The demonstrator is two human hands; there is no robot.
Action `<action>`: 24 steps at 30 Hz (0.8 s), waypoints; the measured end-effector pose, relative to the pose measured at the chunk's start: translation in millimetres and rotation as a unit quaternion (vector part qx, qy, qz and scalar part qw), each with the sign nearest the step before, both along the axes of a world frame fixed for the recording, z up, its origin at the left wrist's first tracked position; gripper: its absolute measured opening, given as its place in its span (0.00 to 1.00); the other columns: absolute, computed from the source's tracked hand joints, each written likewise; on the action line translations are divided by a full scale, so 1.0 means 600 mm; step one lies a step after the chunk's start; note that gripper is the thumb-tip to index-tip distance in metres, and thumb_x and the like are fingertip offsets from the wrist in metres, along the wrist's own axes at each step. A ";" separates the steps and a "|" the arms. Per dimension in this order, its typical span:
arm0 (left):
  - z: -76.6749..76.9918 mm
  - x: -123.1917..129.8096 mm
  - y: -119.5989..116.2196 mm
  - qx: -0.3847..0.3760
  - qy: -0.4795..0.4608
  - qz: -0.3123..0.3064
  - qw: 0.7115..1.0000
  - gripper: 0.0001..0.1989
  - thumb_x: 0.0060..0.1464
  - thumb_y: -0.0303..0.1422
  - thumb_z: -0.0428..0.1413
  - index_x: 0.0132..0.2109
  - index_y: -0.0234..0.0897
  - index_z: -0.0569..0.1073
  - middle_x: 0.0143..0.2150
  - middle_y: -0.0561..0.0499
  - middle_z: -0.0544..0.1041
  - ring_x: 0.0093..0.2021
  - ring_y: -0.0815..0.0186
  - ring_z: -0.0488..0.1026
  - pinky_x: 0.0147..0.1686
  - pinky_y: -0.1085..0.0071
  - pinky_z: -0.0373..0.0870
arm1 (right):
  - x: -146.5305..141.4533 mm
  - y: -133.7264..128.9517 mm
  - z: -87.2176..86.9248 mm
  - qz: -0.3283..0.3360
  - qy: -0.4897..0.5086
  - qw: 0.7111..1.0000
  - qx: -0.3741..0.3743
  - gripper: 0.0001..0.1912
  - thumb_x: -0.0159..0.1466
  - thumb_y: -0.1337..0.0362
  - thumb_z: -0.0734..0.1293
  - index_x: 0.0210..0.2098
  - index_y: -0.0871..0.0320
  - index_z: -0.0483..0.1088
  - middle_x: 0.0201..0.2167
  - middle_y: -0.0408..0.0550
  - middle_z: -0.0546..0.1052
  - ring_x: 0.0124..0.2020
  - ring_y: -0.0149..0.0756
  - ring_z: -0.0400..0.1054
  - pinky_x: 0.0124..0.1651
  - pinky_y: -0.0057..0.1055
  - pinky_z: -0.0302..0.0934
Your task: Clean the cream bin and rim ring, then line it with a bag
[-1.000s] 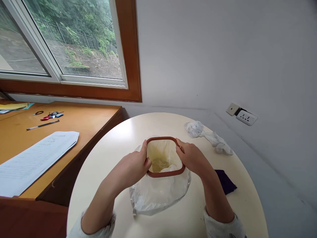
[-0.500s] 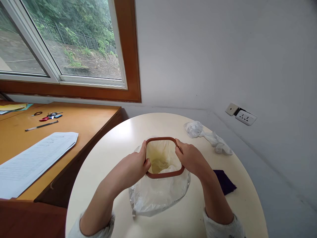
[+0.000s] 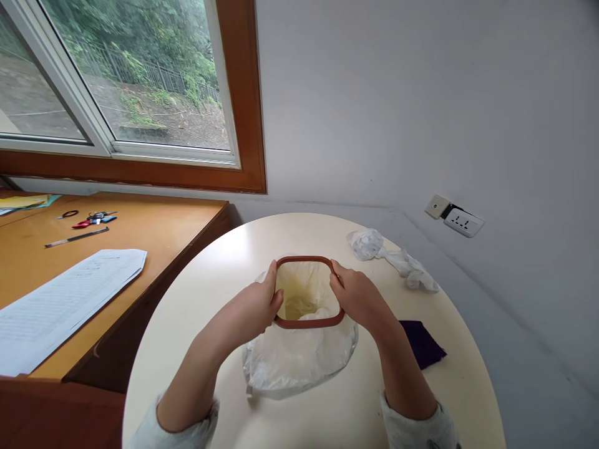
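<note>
A brown rounded-rectangular rim [image 3: 309,323] sits at the mouth of a bin lined with a translucent white plastic bag [image 3: 299,362]. The bag hangs out below the rim and spreads around it; the inside looks yellowish. My left hand [image 3: 257,305] grips the rim's left side, thumb over the inner edge. On the right side, my right hand [image 3: 358,296] is closed around the rim. The bin's outer walls are hidden by the bag.
On the round cream table [image 3: 187,324] lie a knotted white plastic bag [image 3: 390,257] at the back right and a dark purple cloth [image 3: 422,344] beside my right forearm. A wooden desk [image 3: 178,218] at left holds papers [image 3: 75,299], a pen [image 3: 77,237] and keys [image 3: 97,218].
The near edge of the rim has moved slightly up and away in the view, and both hands have shifted a little with it. Their hold is the same.
</note>
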State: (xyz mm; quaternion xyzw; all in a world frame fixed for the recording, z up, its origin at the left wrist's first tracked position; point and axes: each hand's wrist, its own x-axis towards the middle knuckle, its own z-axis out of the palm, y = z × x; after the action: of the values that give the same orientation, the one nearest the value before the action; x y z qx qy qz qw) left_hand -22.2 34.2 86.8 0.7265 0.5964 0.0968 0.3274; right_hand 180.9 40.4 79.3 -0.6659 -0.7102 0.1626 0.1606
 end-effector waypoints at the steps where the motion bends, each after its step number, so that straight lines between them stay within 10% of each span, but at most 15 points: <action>1: -0.001 0.001 0.003 -0.003 -0.011 0.008 1.000 0.29 0.58 0.41 0.36 0.64 0.41 0.39 0.23 0.54 0.67 0.20 0.67 0.68 0.18 0.74 0.63 | -0.001 0.002 0.000 -0.002 0.006 1.000 0.001 0.18 0.64 0.63 0.50 0.47 0.59 0.65 0.26 0.49 0.71 0.26 0.33 0.60 0.27 0.26 0.45; 24: -0.005 0.007 0.020 -0.009 -0.060 0.035 0.998 0.28 0.58 0.38 0.36 0.64 0.41 0.40 0.23 0.53 0.68 0.18 0.68 0.66 0.20 0.72 0.66 | 0.005 0.023 -0.019 -0.010 0.085 0.996 0.021 0.22 0.64 0.60 0.50 0.53 0.59 0.63 0.28 0.48 0.70 0.28 0.33 0.60 0.28 0.26 0.49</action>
State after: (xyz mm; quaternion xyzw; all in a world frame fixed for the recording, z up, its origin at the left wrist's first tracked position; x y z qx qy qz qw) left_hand -17.8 46.5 83.8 0.6952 0.6013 0.1463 0.3656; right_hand 184.0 54.0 67.8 -0.6533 -0.6906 0.2015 0.2361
